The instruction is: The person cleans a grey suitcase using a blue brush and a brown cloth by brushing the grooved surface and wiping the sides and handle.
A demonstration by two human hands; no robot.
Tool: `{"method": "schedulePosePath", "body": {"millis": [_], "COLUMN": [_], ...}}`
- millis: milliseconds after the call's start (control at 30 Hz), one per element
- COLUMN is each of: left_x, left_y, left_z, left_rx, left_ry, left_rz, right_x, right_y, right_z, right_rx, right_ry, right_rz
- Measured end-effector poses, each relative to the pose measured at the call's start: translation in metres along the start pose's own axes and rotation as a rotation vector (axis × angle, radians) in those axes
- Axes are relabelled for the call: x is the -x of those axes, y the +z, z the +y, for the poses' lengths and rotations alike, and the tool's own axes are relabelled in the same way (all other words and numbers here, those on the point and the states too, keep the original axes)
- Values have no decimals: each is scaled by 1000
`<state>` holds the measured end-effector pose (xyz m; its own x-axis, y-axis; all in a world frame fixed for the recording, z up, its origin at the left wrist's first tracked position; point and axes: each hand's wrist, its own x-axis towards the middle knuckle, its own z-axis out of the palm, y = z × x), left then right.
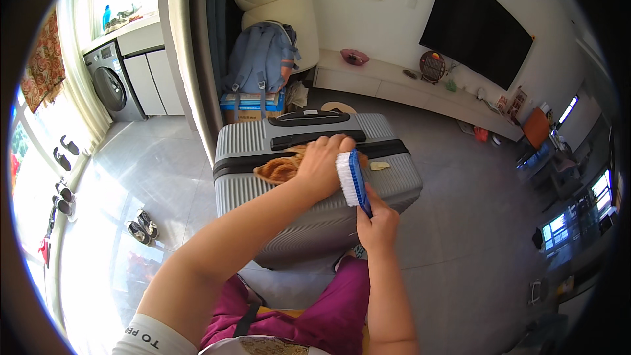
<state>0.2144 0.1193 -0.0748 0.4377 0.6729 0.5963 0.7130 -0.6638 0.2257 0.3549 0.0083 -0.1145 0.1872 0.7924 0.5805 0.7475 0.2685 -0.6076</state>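
Magenta trousers below us, both hands up on the grey suitcase.

Our right hand has its fingers clamped round the handle of the blue scrubbing brush, white bristles turned toward the left hand, seemingly ready to scrub. Our left hand lies with fingers together, pressing an orange cloth onto the suitcase top, probably to steady it. Behind the suitcase leans a blue backpack; left of the suitcase, a sunlit grey tile floor and a washing machine.

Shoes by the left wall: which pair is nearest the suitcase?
The grey pair with light soles out on the open floor tiles is nearest the grey suitcase. The darker pairs line up along the bright window edge, farther left.
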Motion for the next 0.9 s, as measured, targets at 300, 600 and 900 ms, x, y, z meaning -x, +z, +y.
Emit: {"method": "schedulePosePath", "body": {"millis": [300,600,900], "left_x": [23,61,86], "left_y": [-55,-134,-107], "left_z": [-37,-62,-51], "left_rx": [-139,-23,-25], "left_ry": [-38,-113,5], "left_rz": [-321,-251,-101], "right_x": [0,-7,6], "right_y": [2,-28,-94], "right_z": [10,21,-24], "right_rx": [60,-591,253], "right_ry": [-81,303,50], "right_rz": [46,-166,-523]}}
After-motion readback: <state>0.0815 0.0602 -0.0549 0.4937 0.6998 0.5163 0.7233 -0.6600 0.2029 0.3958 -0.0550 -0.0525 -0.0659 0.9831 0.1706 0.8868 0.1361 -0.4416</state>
